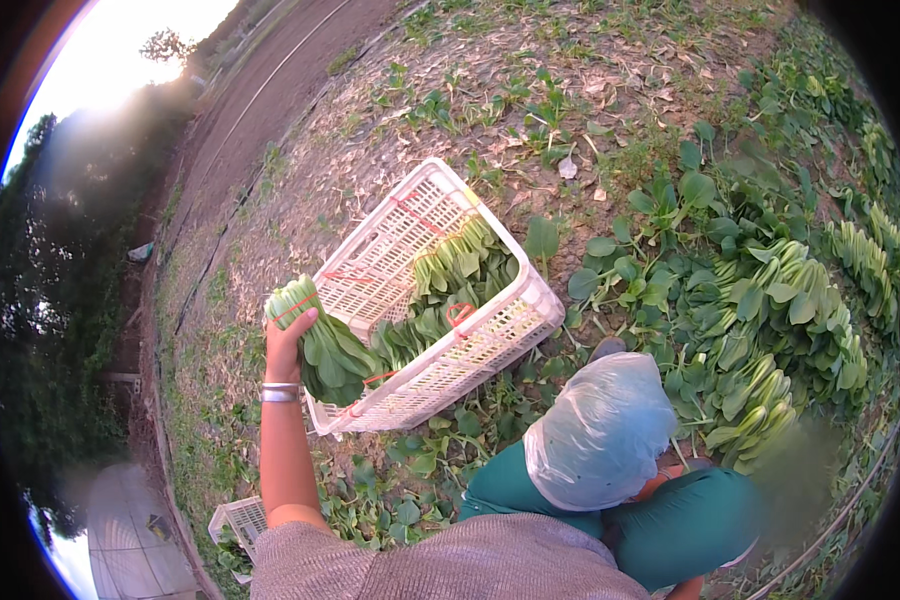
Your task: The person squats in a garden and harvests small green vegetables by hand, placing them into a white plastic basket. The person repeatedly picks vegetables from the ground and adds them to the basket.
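Note:
My left hand (286, 341) grips a bunch of leafy greens (330, 352) near its pale stem ends, where a red band goes round it. The bunch hangs over the near left corner of a white plastic crate (487, 319). Inside the crate, more bunches of greens (457, 270) lie along the right side, stems upward. Red ties hang on the crate's rim and walls. A clear plastic bag (604, 431) covers one of my knees. My right hand is mostly hidden behind the knees; only a bit of skin shows there, and its fingers cannot be made out.
Rows of cut greens (795, 300) lie on the ground at the right, beside growing leafy plants (667, 202). Another white crate (244, 525) stands at the lower left. Dry leaves and small plants cover the soil beyond the large crate. A hose (844, 506) runs along the lower right.

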The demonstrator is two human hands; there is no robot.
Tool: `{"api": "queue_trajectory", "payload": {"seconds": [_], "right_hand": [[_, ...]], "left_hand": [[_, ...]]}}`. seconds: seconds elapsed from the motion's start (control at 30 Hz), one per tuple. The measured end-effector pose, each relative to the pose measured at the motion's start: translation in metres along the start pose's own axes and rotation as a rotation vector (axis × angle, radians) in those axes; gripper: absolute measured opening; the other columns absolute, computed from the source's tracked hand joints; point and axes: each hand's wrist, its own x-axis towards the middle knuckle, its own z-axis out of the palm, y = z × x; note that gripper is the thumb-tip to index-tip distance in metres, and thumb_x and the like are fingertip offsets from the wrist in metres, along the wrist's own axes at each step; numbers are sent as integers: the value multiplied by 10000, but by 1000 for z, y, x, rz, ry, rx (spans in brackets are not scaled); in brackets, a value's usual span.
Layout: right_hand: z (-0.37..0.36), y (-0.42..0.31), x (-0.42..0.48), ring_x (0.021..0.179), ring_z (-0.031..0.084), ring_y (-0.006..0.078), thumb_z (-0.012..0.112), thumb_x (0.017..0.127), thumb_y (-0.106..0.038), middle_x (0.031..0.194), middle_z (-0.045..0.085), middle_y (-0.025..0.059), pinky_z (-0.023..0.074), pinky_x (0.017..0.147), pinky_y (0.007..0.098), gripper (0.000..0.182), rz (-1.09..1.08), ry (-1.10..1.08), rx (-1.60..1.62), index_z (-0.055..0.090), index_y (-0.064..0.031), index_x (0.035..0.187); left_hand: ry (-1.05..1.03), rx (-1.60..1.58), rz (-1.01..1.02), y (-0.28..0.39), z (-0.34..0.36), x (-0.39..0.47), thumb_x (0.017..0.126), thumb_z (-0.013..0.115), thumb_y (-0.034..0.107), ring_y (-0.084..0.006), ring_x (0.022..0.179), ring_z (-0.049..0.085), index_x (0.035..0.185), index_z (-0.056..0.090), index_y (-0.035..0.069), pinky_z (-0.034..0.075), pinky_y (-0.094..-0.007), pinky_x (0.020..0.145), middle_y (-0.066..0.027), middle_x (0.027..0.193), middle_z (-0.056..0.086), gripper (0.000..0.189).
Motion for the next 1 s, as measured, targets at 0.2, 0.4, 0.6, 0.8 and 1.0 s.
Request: {"api": "queue_trajectory", "payload": {"seconds": [0.2,0.4,0.6,0.8,1.0], "right_hand": [[-48,-15,-42,1276,640,416,718,922,-319,1435,631,249,491,1084,469,780,20,-41,-75,393,-123,1604],[-94,-17,-121,1266,646,414,722,922,-323,1419,641,249,498,1074,472,796,96,-102,-157,377,-128,1613],[-160,-33,-203,1256,652,413,725,922,-327,1403,651,249,505,1065,474,812,221,-196,-317,362,-133,1623],[-113,-70,-204,1245,659,412,729,922,-331,1387,661,249,513,1056,476,829,268,-295,-270,347,-138,1632],[-69,-118,-144,1235,665,411,732,922,-335,1371,672,250,520,1047,478,846,169,-397,-210,331,-143,1642]], "left_hand": [[93,118,-239,-166,-54,160,863,868,208,-219,945,735,1260,705,54,595,-357,839,-89,1098,754,455],[535,245,-393,-287,9,260,609,1018,302,-309,1062,724,1330,624,-100,586,-417,945,-194,1234,717,914],[444,308,-530,-394,3,239,564,1026,439,-284,907,707,1279,645,-137,620,-432,854,-207,1164,730,994],[254,641,-675,-393,25,281,635,965,489,-293,980,681,1269,652,-136,597,-453,878,-205,1204,715,944],[206,899,-442,-355,41,286,724,905,425,-314,1032,671,1271,662,-108,564,-476,925,-205,1223,712,802]]}}
